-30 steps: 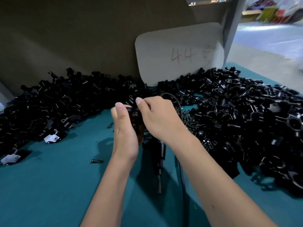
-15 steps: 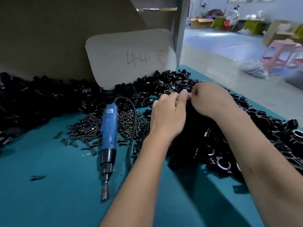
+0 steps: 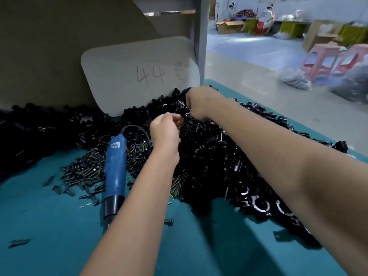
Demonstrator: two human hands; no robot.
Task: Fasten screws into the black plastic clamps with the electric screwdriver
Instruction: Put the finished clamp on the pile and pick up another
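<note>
A large heap of black plastic clamps (image 3: 219, 156) covers the right half of the teal table (image 3: 49, 216). My right hand (image 3: 199, 102) reaches to the far part of this heap. Its fingers curl down among the clamps and are hidden behind the back of the hand. My left hand (image 3: 165, 132) hovers over the near-left side of the heap. Its fingers are loosely curled, with nothing plainly between them. The blue electric screwdriver (image 3: 116, 168) lies on the table left of my left forearm, tip toward me. It rests on a scatter of dark screws (image 3: 85, 172).
More black clamps (image 3: 29, 132) are heaped along the back left. A grey card marked "44" (image 3: 139, 76) leans against the back wall beside a grey post (image 3: 201, 36). Single screws (image 3: 169, 222) lie loose on the table. The table's right edge borders an open floor.
The view has swung right. My hands, which were together on a clamp, have parted: the right moved farther onto the heap and the left stayed nearer.
</note>
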